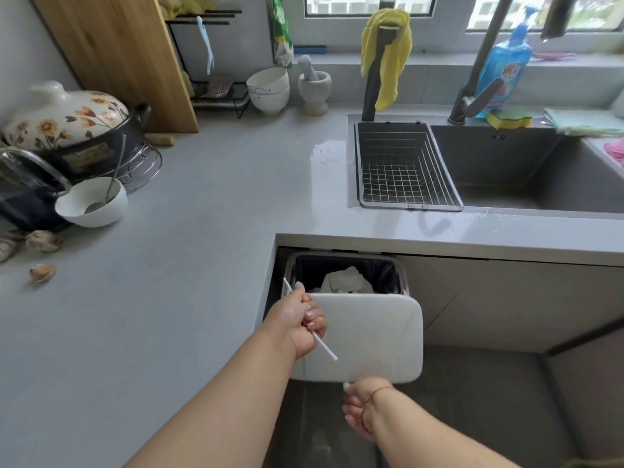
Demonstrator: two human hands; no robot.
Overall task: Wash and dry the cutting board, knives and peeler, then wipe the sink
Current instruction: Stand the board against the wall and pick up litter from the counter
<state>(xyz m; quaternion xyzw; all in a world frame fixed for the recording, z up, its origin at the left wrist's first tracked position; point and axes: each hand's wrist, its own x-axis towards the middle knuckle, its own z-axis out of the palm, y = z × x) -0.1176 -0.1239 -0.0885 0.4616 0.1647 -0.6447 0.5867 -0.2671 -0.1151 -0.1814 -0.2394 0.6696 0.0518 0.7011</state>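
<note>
Below the front edge of the bench (439, 243), over the open bin (344, 265) set under the bench's inner corner, a white cutting board (371, 336) was held roughly flat, its far edge overlapping the bin's near rim. The left hand (299, 324) gripped the board's left edge, fingers curled over the top face; the same grip also pinned a thin white stick (324, 347) that lay slantwise through the fist, one end showing above the hand and the other lying across the board. The right hand (359, 408) was at the board's near edge, fingers curled beneath it; whether they actually clasped the board could not be told, since the contact was hidden. A red thread (373, 396) circled the right wrist. White crumpled waste lay inside the bin's black liner. In the sink (506, 170) at the bench's far right, a wire basket (405, 170) occupied the left end; water droplets lay on the bench just left of it and along the front edge. A yellow cloth (388, 52) hung on a dark post behind the basket. A blue soap bottle (503, 69) stood behind the tap (479, 69). At the bench's left edge sat a white bowl (93, 206) with a spoon in it, beside a floral-lidded pot (67, 119).
</note>
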